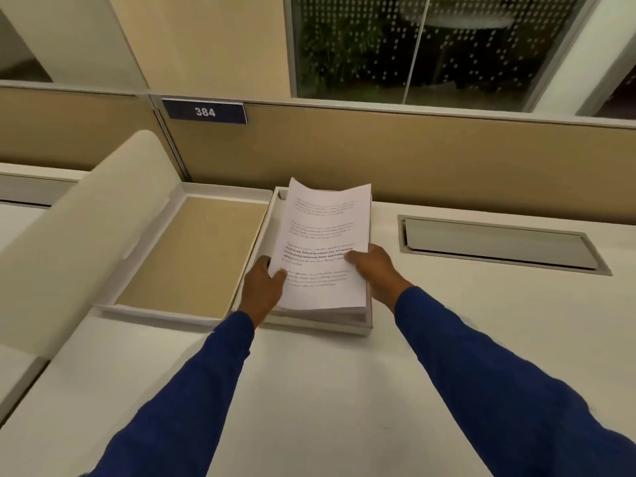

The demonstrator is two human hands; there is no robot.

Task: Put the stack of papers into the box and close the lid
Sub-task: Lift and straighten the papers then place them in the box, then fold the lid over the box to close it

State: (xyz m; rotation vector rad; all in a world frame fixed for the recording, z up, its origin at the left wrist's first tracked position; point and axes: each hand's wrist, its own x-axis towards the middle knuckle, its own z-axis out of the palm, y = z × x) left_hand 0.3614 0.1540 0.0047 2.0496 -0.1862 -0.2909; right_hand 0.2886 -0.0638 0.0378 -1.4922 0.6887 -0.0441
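Note:
A thick stack of printed white papers (323, 235) sits partly inside a shallow white box (320, 326) on the desk, its far end lifted and curling above the box's back wall. My left hand (265, 287) grips the stack's left edge near the front, thumb on top. On the other side, my right hand (375, 270) holds the right edge with the thumb pressed on the top sheet. The box's lid (192, 249) lies open to the left, tan lining facing up, joined along the box's left wall.
A curved cream divider (79, 242) rises at the left beside the lid. A metal cable hatch (499, 244) is set into the desk at the right. A tan partition (413, 156) with a "384" sign (205, 111) stands right behind the box.

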